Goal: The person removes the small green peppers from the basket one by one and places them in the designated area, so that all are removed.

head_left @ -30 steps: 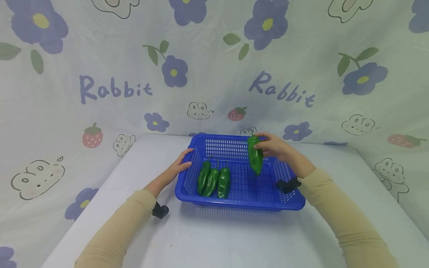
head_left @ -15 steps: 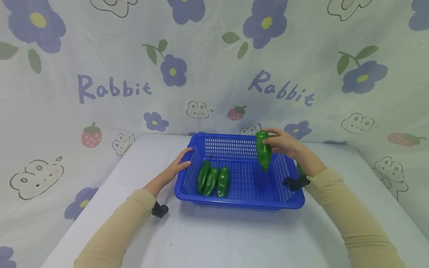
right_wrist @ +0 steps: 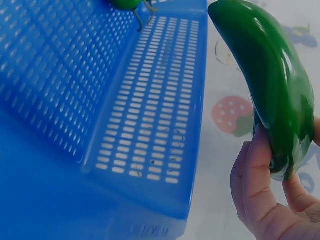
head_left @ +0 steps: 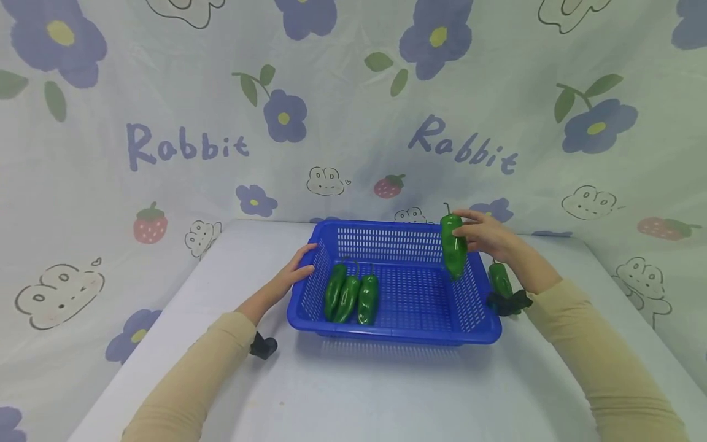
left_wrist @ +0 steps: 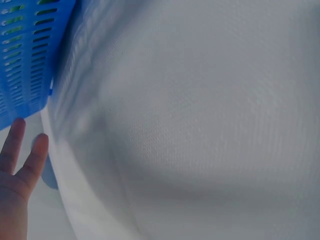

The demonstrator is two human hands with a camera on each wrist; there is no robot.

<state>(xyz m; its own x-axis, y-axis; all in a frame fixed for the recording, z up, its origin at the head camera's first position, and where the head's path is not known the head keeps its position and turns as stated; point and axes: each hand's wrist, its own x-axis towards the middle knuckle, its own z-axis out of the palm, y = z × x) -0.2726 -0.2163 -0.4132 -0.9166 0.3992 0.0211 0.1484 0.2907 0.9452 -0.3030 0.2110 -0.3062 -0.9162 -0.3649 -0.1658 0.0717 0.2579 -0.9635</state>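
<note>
My right hand (head_left: 486,236) pinches a glossy green pepper (head_left: 453,248) near its stem end, thumb on one side and fingers on the other. In the head view the pepper hangs tip down, overlapping the back right corner of the blue basket (head_left: 394,336). The right wrist view shows the pepper (right_wrist: 272,75) alongside the basket's wall. My left hand (head_left: 284,279) touches the basket's left side with its fingers stretched out. Inside the basket, on the left, lie three green peppers (head_left: 369,301) side by side. Another pepper (head_left: 499,279) lies outside, right of the basket, partly hidden by the right wrist's camera.
The basket stands on a white-covered table (head_left: 353,393). Behind it hangs a white cloth (head_left: 353,123) printed with flowers and rabbits. Black wrist cameras, one a dark mount (head_left: 508,302) by the right sleeve, sit under both wrists.
My right hand has carried the pepper rightward and slightly up, from over the basket's inside to its right wall. The pepper outside the basket has come into sight. My left hand stays put.
</note>
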